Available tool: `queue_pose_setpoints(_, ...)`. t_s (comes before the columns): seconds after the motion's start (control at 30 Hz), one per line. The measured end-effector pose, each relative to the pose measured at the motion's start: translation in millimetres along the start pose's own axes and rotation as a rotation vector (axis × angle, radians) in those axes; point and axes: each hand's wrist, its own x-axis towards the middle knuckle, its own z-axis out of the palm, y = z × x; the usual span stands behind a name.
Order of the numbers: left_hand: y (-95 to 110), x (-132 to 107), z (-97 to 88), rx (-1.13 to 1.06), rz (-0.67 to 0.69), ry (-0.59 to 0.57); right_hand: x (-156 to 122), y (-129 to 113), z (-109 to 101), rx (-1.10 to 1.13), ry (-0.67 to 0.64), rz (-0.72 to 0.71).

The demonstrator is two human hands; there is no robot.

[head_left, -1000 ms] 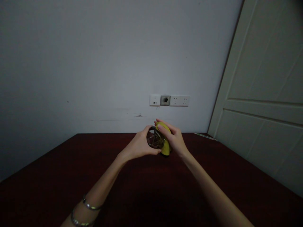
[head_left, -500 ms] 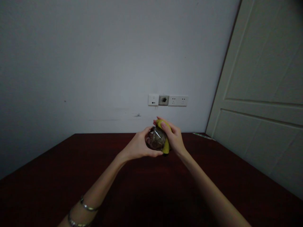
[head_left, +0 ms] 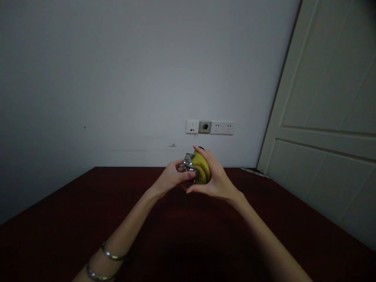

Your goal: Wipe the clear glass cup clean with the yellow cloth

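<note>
L hand (head_left: 170,178) curled round a shiny glassy thing (head_left: 188,159), R hand (head_left: 219,178) cupped snug on yellow cloth (head_left: 201,168) against it, held over the table (head_left: 141,231). Prob slick n fragile, cloth looks soft; imo hold its sides.

Glass (head_left: 188,161): centre, in left hand (head_left: 170,178)
Cloth (head_left: 201,169): right of glass, in right hand (head_left: 219,181)
Sockets (head_left: 222,128): on wall (head_left: 132,78), above cloth
Table (head_left: 176,227): lower half, before wall
Door (head_left: 331,86): right side
</note>
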Motion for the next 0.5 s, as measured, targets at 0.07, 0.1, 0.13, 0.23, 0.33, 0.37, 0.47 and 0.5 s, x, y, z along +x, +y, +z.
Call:
queue_pose_setpoints(0.07,1.1,0.1,2.2,0.002,-0.016,0.024,0.3,-2.0,3.8,-0.032,0.016,0.002)
queue_pose_setpoints(0.1,1.3,0.1,2.9,0.014,-0.031,0.025,0.3,-2.3,5.7,-0.037,0.027,0.01)
queue_pose_setpoints(0.13,1.2,0.2,3.3,0.032,-0.046,0.02,0.3,-2.0,7.3,-0.035,0.037,0.017)
queue_pose_setpoints(0.23,-0.3,0.2,1.2,0.076,-0.073,-0.03,-0.5,0.3,9.9,0.007,0.06,0.041)
queue_pose_setpoints(0.33,-0.5,-1.1,-4.2,0.109,-0.061,-0.114,-1.7,2.8,10.3,0.12,0.062,0.102)
queue_pose_setpoints(0.37,0.4,-1.9,-6.0,0.123,-0.066,-0.149,-1.9,3.3,10.6,0.176,0.066,0.135)
queue_pose_setpoints(0.47,5.6,-4.6,-8.0,0.15,-0.055,-0.225,-1.4,2.9,12.8,0.373,0.112,0.253)
queue_pose_setpoints(0.5,7.7,-5.4,-7.4,0.158,-0.028,-0.219,-0.9,2.2,13.9,0.436,0.128,0.29)
